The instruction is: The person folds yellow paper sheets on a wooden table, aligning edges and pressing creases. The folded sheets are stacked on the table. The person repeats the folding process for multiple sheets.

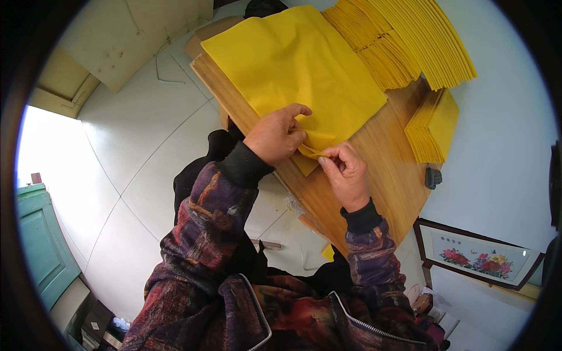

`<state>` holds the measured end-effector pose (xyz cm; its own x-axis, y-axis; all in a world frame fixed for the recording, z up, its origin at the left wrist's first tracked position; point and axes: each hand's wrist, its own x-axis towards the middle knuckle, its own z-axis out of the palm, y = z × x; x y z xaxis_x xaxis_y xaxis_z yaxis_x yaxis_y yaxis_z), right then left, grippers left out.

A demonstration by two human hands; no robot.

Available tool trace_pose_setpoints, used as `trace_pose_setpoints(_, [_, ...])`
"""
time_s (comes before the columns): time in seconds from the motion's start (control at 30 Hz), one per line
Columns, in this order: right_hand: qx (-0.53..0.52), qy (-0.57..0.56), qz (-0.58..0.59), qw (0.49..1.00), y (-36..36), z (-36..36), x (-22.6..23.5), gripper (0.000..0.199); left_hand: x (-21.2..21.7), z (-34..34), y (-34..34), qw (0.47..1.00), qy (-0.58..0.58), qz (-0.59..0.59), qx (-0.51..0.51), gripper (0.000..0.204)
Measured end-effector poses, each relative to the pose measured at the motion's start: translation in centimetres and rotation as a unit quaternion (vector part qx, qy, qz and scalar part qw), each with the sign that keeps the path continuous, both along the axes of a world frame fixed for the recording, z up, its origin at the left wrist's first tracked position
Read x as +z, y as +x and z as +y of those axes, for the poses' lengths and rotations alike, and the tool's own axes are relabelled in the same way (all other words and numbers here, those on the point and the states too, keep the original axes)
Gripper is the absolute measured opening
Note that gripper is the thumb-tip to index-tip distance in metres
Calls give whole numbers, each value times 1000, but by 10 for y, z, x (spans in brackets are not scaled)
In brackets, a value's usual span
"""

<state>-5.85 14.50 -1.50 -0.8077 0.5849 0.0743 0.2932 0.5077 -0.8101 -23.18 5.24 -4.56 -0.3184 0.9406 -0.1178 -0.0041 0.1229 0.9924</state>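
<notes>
By table's (386, 158) near edge: my left hand (275, 136) and right hand (349, 175) pinch the yellow cloth (293, 64), seemingly keeping its fold together. Folded stack (430, 41) at table's far end, probably leaving working room.

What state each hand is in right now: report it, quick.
Left hand: partly curled against the large, yellow, fabric-like sheet; whether it grips cannot be told.
Right hand: closed, thumb and fingertips pinching a folded part of that sheet.

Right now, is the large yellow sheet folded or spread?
Mostly spread: the yellow sheet lies broad on the table, its near end gathered between left hand and right hand.
</notes>
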Motion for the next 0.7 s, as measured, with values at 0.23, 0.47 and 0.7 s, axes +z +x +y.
trace_pose_setpoints(0.23, [-13, -47, 6, 999, -3, 5, 1, 9, 4, -6, -7, 997, 37, -36, -49, 50])
trace_pose_setpoints(0.47, [-22, 34, 6, 999, -4, 0, 3, 12, 1, -1, -3, 1000, -16, -1, -17, 47])
trace_pose_setpoints(0.7, [20, 202, 58, 978, -4, -3, 3, 22, -1, 2, 2, 1000, -10, 20, 19, 42])
